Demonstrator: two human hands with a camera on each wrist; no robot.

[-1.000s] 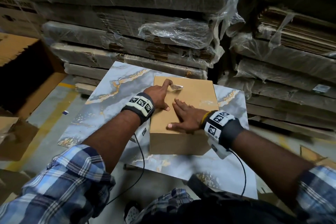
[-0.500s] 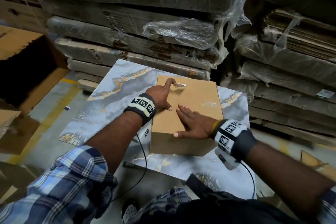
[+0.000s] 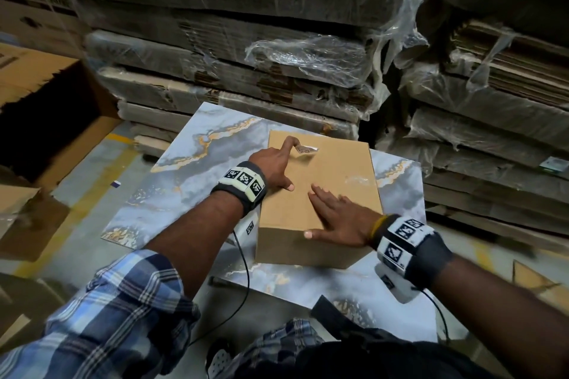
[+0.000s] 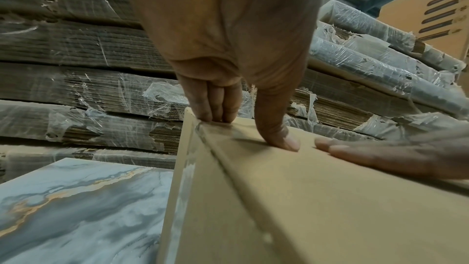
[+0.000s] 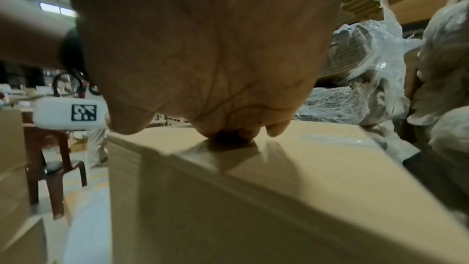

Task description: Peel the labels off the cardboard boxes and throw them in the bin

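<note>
Pinching label (image 3: 303, 150), left hand (image 3: 274, 164); right hand (image 3: 338, 218) flat on box (image 3: 335, 172)

We see a dim room, and the head view bends at its edges. The clear plastic wrap (image 3: 311, 55) shines a little. The right wrist view is blurry, with a dark shadow on the plain brown cardboard box (image 5: 279, 178). Bright windows (image 5: 57, 10) glow far behind.
</note>
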